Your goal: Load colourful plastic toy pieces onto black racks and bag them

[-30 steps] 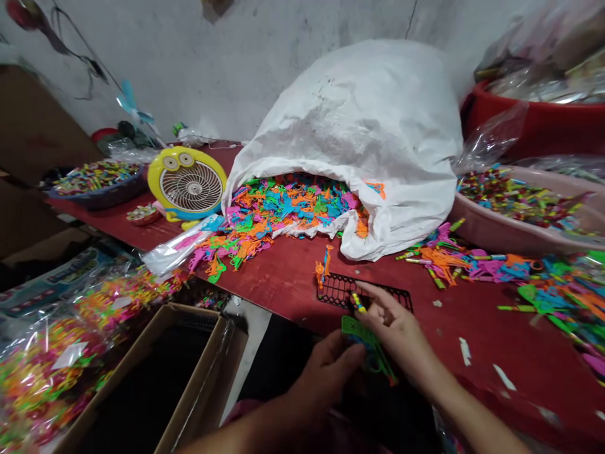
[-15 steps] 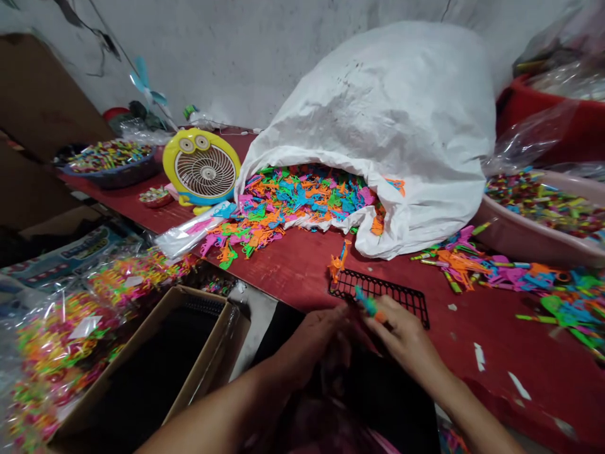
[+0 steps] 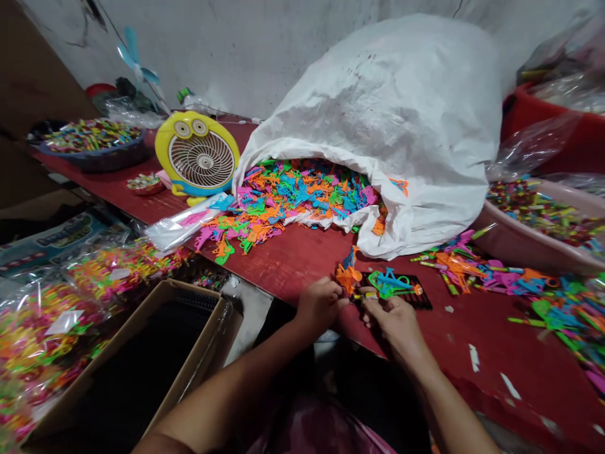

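Observation:
My left hand [image 3: 319, 308] is at the table's front edge, fingers curled together by the near left end of a black plastic grid rack [image 3: 420, 296]. What its fingertips pinch is hidden. Just beyond them, an orange and blue plastic toy piece [image 3: 348, 277] stands at the rack's left end. My right hand [image 3: 397, 325] is closed, with a small yellow stick [image 3: 367, 296] at its thumb and index finger. Over the rack, past the right fingers, lies a green and blue plastic toy piece [image 3: 393, 283] with an orange tip.
A white sack [image 3: 397, 107] spills colourful plastic pieces [image 3: 302, 192] onto the red table [image 3: 283, 265]. A yellow fan [image 3: 198, 157] stands left. Right are a pink basin [image 3: 543, 233] of small sticks and loose pieces [image 3: 501, 271]. Below left is a carton [image 3: 215, 309] of black racks.
The green and blue toy piece, earlier in my right hand, now lies over the rack. Both hands have moved forward to the rack's near edge, and a yellow stick shows at my right fingers.

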